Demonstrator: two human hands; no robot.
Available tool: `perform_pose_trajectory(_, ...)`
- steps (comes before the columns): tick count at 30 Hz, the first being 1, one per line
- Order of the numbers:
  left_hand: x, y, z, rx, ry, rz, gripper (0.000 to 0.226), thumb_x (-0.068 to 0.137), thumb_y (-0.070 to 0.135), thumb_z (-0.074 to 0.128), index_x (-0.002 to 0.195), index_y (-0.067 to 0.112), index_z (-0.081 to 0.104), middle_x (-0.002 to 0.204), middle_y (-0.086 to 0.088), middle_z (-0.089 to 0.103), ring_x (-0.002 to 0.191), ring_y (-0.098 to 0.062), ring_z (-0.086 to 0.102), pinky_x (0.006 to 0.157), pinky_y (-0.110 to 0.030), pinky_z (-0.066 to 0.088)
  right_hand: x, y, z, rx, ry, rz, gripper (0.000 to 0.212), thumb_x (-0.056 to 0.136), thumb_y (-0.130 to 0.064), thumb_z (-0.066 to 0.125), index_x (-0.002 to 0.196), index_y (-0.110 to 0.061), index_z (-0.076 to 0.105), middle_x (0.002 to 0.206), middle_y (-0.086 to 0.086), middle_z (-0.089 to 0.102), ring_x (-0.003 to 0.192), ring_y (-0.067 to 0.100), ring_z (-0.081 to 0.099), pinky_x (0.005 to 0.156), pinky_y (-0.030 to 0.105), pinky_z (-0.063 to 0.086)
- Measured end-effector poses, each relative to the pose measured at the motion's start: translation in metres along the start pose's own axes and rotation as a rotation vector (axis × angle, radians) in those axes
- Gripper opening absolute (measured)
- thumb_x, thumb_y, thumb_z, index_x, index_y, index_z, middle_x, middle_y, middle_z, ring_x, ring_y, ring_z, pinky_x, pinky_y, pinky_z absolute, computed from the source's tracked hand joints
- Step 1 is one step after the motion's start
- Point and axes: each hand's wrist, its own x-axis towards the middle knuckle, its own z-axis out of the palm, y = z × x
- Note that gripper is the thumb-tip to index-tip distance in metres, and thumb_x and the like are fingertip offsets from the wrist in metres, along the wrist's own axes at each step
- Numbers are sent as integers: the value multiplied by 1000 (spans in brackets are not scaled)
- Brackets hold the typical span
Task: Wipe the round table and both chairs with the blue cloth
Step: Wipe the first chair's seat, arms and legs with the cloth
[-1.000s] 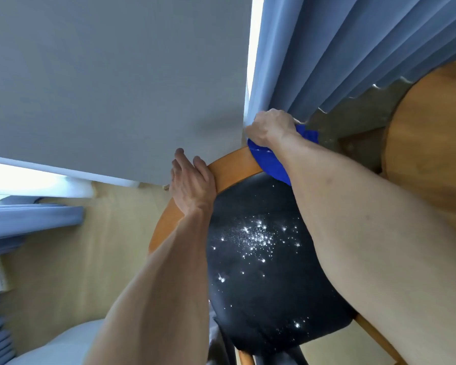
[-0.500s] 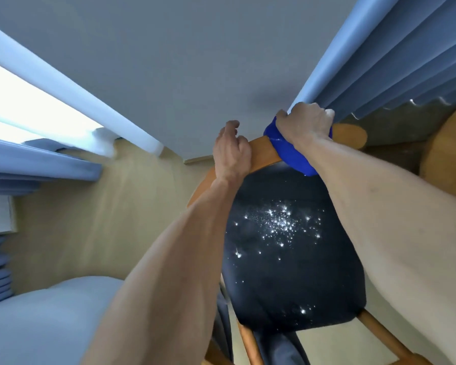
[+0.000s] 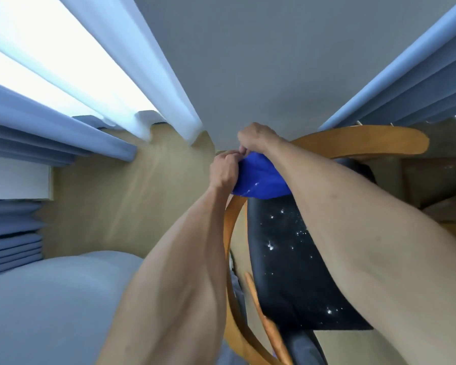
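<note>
The left hand [image 3: 223,171] and right hand [image 3: 257,139] both pinch the bunched blue cloth [image 3: 259,179] over the chair [image 3: 358,139]'s curved wooden backrest. Apparently regripping mid chair-wipe; next, press the cloth down and sweep rightward along the rail.

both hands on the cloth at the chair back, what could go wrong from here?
1. Both the left hand and right hand grip the blue cloth, so neither steadies the chair; a hard wipe might shift or tip it.
2. White specks on the black seat sit right below the cloth; they could be missed or smeared.
3. The chair back is close to the wall and curtain; knuckles may scrape or snag.
</note>
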Motion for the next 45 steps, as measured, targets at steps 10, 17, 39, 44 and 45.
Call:
perform_pose_trajectory(10,-19,-11,-6,-72,-320,-86,49,78,61,61,110,25,64,109,4,67,100,-16,65,92,-33,51,-5,44,-16,62,839,-48,31,89,-6,43,112,-11,64,112,12,67,110,33,57,88,41,44)
perform_pose_trajectory(17,-25,-22,-12,12,-308,-27,49,77,64,60,104,24,68,103,5,69,94,-18,67,93,-37,54,-20,97,-3,-2,1019,-51,25,86,-9,48,105,-10,64,105,8,67,109,28,54,93,42,46)
perform_pose_trajectory(39,-128,-133,-45,-115,36,-90,76,72,79,30,107,27,71,106,-4,72,100,-25,67,96,-46,50,-142,142,119,0,725,-270,31,94,-11,46,122,-11,58,121,8,62,117,27,52,97,39,43)
perform_pose_trajectory(44,-173,-153,-49,-270,79,-139,58,70,66,39,92,21,67,87,-2,69,81,-25,64,73,-38,52,-169,162,144,-37,658,-256,31,95,-16,44,124,-13,54,122,12,60,118,29,51,95,43,44)
perform_pose_trajectory(45,-182,-161,-48,-293,88,-151,53,71,64,39,89,21,64,83,-2,66,77,-24,61,71,-36,49,-174,166,149,-46,652,-245,31,95,-16,43,124,-13,54,122,12,60,118,30,50,94,43,43)
